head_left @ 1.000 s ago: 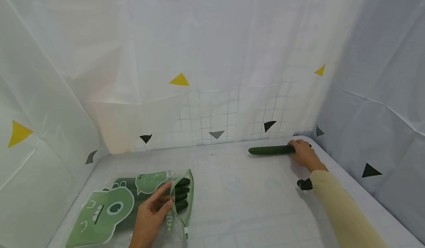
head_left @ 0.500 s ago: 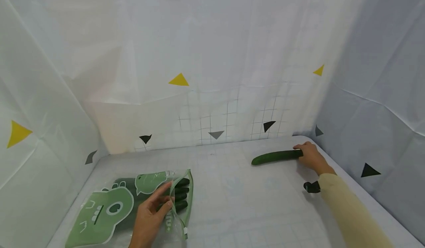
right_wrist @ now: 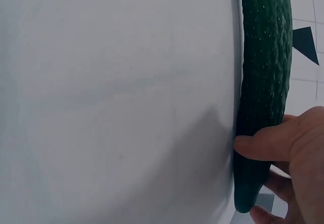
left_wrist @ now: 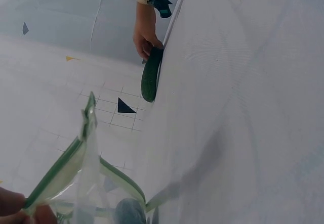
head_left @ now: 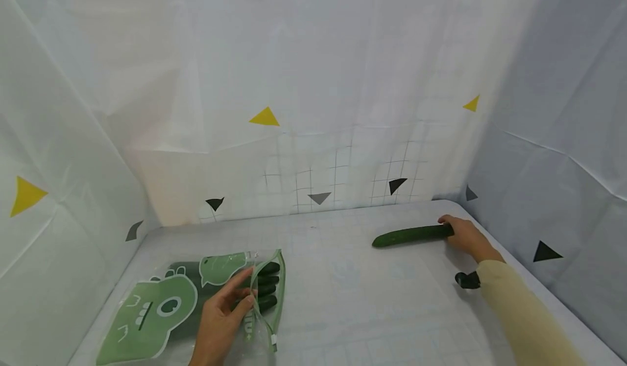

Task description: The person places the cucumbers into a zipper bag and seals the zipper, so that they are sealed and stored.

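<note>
A long dark green cucumber (head_left: 406, 236) lies in the grip of my right hand (head_left: 467, 236), which holds it by its right end. In the right wrist view the thumb (right_wrist: 268, 142) crosses the bumpy cucumber (right_wrist: 264, 57) near its tapered tip, with fingers on the far side. At lower left, my left hand (head_left: 220, 317) pinches the mouth edge of a clear zip bag (head_left: 171, 311) printed with a green cartoon figure. Several cucumbers (head_left: 266, 288) lie inside, their ends showing at the parted mouth. The left wrist view shows the bag's green zip strip (left_wrist: 55, 171) raised at the fingers.
A white cloth-covered table (head_left: 338, 295) spans the space. White sheet walls (head_left: 313, 72) with yellow, black and grey triangles stand behind and at both sides. A small dark wrist camera (head_left: 467, 280) sits at the right sleeve.
My right hand has shifted right and nearer to me, its grip now at the cucumber's right end. The cucumber has come forward and away from the back wall. The left hand and bag stay put.
</note>
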